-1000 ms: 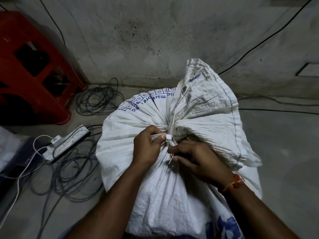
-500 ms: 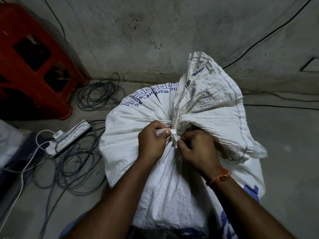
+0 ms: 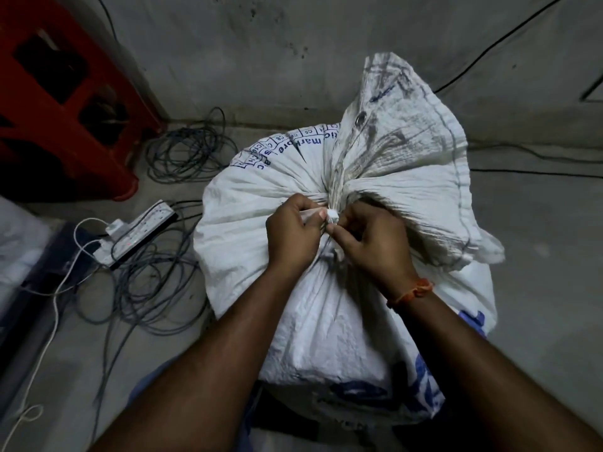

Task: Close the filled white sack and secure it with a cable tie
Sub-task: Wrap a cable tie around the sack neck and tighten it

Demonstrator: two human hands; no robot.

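Both hands met at the gathered neck of the white sack (image 3: 326, 288). The left hand (image 3: 293, 233) was pinched tight on a pale strip of the cable tie (image 3: 332, 218), thumb and forefinger closed over it, while the right hand (image 3: 372, 236) pressed its fingertips against the small white head of the tie from the other side. Whether the tie was fully locked could not be told; its loop was hidden in the folds.

By the look of it, the closing was done: the mouth was bunched to a narrow throat and the loose top flap (image 3: 398, 125) fanned out beyond it. What seemed left was the last cinching and letting go.

The sack stood on the concrete floor (image 3: 538, 239), filling the middle of the view. To the left lay a tangle of grey cables (image 3: 146, 275) and a power strip (image 3: 137, 233), near the sack's side, with a red stool (image 3: 65, 109) further back. The right side was mostly bare floor, with thin wires well apart near the wall (image 3: 293, 44).
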